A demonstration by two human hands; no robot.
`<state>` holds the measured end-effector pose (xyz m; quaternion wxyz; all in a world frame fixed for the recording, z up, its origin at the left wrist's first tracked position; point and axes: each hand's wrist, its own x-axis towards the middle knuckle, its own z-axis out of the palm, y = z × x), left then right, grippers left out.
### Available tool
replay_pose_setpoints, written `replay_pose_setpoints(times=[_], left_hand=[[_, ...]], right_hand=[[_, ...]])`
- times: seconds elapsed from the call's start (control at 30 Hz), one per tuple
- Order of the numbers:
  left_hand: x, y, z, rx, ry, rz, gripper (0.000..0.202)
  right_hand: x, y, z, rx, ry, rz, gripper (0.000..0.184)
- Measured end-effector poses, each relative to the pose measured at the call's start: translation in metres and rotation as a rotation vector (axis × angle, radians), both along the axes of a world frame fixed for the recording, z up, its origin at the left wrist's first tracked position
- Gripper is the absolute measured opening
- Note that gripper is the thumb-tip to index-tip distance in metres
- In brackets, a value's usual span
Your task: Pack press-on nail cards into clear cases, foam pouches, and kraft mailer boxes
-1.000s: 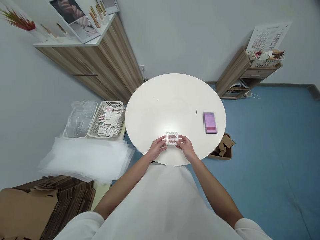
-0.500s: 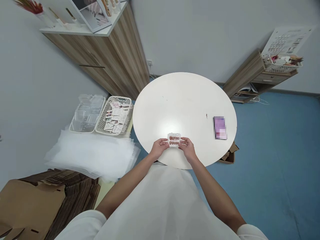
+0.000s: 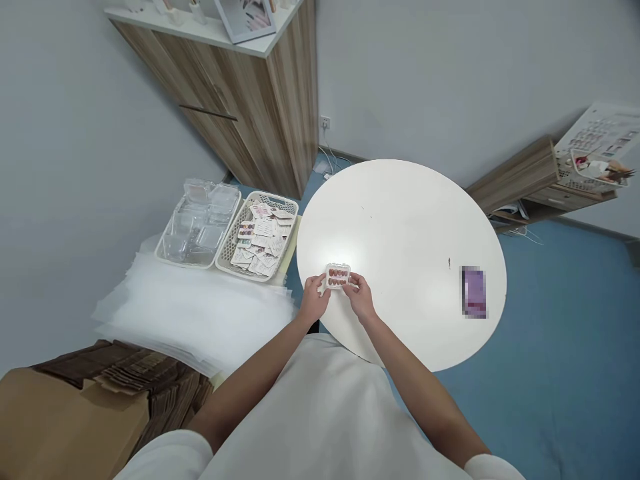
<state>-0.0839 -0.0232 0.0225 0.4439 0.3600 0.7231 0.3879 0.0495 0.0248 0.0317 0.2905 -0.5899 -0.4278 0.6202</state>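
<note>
Between my two hands is a small clear plastic case of press-on nails (image 3: 338, 275). Two rows of reddish-brown nails show inside it. My left hand (image 3: 315, 297) grips the case by its left edge, fingers behind and thumb in front. On the right edge, my right hand (image 3: 359, 296) pinches it with the thumb near the lower corner. The case is held over the near left part of the round white table (image 3: 400, 227).
Left of the table stand a white basket of printed cards (image 3: 263, 240) and a basket of clear plastic boxes (image 3: 197, 227). White translucent sheets (image 3: 195, 310) and folded cardboard (image 3: 75, 413) lie nearer. A blurred purple item (image 3: 474, 293) lies on the table's right.
The view has swung left, so the table and purple item appear further right. Both hands still hold the case, which is now nearer the table's left side.
</note>
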Motion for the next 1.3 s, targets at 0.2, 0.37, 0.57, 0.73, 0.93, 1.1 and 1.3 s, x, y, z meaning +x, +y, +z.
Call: replay_pose_setpoints(times=[0.2,0.37,0.57,0.73,0.93,1.1,1.3], left_hand=[[-0.047,0.034,-0.018,-0.061,0.051,-0.034,0.053],[-0.07,0.061,-0.03,-0.093,0.047,-0.055,0.059],[-0.081,0.072,-0.037,-0.085,-0.01,-0.085,0.06],[-0.08,0.07,-0.042,-0.067,-0.011,-0.096,0.063],[-0.077,0.066,-0.043,-0.027,-0.029,-0.075,0.065],[-0.074,0.063,-0.039,-0.04,-0.064,-0.036,0.07],[-0.065,0.044,-0.041,-0.065,-0.014,0.006,0.07]], right_hand=[[-0.052,0.031,-0.012,0.007,-0.189,0.091,0.046],[-0.08,0.055,-0.013,0.093,-0.161,0.188,0.032],[-0.092,0.07,-0.019,0.12,-0.193,0.196,0.023],[-0.094,0.071,-0.021,0.168,-0.155,0.205,0.02],[-0.094,0.068,-0.021,0.185,-0.211,0.193,0.027],[-0.088,0.066,-0.027,0.092,-0.241,0.163,0.051],[-0.071,0.055,-0.025,0.001,-0.221,0.171,0.075]])
